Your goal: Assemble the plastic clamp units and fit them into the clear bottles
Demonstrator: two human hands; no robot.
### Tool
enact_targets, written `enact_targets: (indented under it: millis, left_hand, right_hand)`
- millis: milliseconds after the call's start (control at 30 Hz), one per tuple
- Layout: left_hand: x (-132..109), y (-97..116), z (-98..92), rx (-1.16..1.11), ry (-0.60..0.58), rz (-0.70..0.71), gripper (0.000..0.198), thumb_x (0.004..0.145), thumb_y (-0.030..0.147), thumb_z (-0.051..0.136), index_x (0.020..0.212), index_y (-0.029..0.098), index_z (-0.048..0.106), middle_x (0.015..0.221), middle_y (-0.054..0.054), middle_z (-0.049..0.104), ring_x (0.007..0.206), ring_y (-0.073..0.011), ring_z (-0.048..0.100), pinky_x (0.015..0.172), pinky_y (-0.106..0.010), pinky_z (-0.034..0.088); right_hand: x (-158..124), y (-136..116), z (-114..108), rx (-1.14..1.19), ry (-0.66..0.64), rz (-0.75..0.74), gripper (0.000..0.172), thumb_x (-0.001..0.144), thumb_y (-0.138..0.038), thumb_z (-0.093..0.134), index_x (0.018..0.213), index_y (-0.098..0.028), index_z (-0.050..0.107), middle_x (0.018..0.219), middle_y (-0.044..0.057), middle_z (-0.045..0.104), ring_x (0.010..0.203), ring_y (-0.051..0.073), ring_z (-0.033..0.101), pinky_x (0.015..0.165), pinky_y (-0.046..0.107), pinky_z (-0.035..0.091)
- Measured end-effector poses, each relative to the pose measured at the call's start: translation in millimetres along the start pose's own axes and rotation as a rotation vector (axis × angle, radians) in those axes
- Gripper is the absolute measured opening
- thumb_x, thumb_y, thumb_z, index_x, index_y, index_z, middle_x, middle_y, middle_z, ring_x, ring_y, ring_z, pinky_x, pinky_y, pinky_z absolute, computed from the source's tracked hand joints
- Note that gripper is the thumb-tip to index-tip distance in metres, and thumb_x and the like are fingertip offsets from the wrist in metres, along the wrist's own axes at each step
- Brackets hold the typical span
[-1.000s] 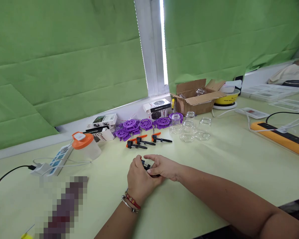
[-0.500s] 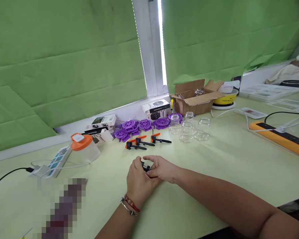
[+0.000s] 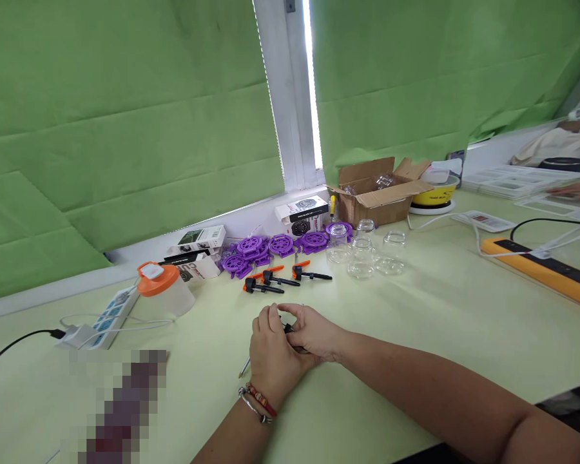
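My left hand (image 3: pixel 270 354) and my right hand (image 3: pixel 314 332) meet on the pale green table (image 3: pixel 439 309), both curled round a small black clamp (image 3: pixel 287 328) that is mostly hidden between the fingers. A thin metal rod (image 3: pixel 244 368) pokes out to the left under my left hand. Just beyond lie three black and orange clamps (image 3: pixel 275 278) in a row. Behind them sits a heap of purple plastic wheels (image 3: pixel 275 246), and to their right several clear glass jars (image 3: pixel 367 251).
A clear tub with an orange lid (image 3: pixel 162 288) and a white power strip (image 3: pixel 109 309) lie at the left. Small boxes (image 3: pixel 198 243), an open cardboard box (image 3: pixel 379 193), a yellow bowl (image 3: pixel 435 192) and an orange power strip (image 3: pixel 541 270) stand further back and right. Another person's hand (image 3: pixel 573 191) shows far right.
My left fingers have closed further over the clamp, hiding more of it, and a thin rod now shows under that hand. The view has shifted slightly.
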State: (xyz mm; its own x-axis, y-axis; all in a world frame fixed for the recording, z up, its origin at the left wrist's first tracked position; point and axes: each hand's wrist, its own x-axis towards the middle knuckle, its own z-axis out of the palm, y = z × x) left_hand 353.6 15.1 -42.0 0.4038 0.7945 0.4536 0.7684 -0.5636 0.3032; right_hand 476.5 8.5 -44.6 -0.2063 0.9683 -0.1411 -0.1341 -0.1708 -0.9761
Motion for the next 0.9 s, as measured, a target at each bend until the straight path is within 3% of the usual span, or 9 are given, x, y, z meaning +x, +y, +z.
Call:
enact_targets:
  millis: [233, 500, 700, 800, 900]
  left_hand:
    - [0.6, 3.1, -6.4, 0.042, -0.051, -0.02, 0.076, 0.051, 0.034, 0.073, 0.121, 0.018, 0.047, 0.116, -0.013, 0.047, 0.101, -0.0305, 0.047, 0.081, -0.042, 0.045]
    - [1.8, 3.2, -8.8, 0.039, -0.027, -0.023, 0.069, 0.051, 0.028, 0.068, 0.117, 0.017, 0.048, 0.115, -0.013, 0.047, 0.103, -0.031, 0.047, 0.078, -0.04, 0.046]
    - [6.1, -3.3, -11.7, 0.006, -0.008, -0.054, 0.065, 0.052, 0.038, 0.071, 0.11, 0.019, 0.05, 0.113, -0.011, 0.049, 0.102, -0.0299, 0.05, 0.081, -0.041, 0.047]
    - [8.8, -10.2, -14.7, -0.001, 0.017, -0.095, 0.068, 0.05, 0.049, 0.073, 0.107, 0.019, 0.05, 0.113, -0.011, 0.048, 0.104, -0.0312, 0.05, 0.082, -0.043, 0.047]
    - [10.1, -13.8, -17.8, -0.013, 0.041, -0.106, 0.066, 0.05, 0.048, 0.075, 0.104, 0.02, 0.049, 0.112, -0.01, 0.049, 0.103, -0.0299, 0.051, 0.082, -0.043, 0.048]
  right_hand:
    - [-2.0, -3.6, 5.6, 0.006, -0.027, -0.055, 0.055, 0.063, -0.008, 0.058, 0.117, -0.019, 0.051, 0.043, -0.013, 0.039, 0.039, 0.005, 0.03, 0.041, 0.018, 0.018]
    - [-1.4, -7.7, 4.3, 0.008, -0.05, -0.036, 0.063, 0.065, -0.008, 0.06, 0.126, -0.017, 0.044, 0.043, -0.014, 0.038, 0.039, 0.005, 0.03, 0.041, 0.017, 0.02]
    - [0.7, -20.1, -12.6, -0.075, -0.089, -0.003, 0.059, 0.076, -0.021, 0.064, 0.13, -0.016, 0.042, 0.057, -0.006, 0.056, 0.05, 0.008, 0.051, 0.05, 0.019, 0.037]
    - [3.8, -27.6, -42.3, -0.207, 0.131, -0.035, 0.038, 0.081, -0.023, 0.058, 0.117, -0.013, 0.053, 0.072, 0.002, 0.065, 0.055, 0.01, 0.059, 0.057, 0.023, 0.043]
    - [8.6, -25.3, -72.9, -0.503, 0.335, -0.08, 0.017, 0.081, -0.022, 0.057, 0.093, -0.014, 0.064, 0.073, 0.003, 0.065, 0.053, 0.01, 0.055, 0.055, 0.024, 0.042]
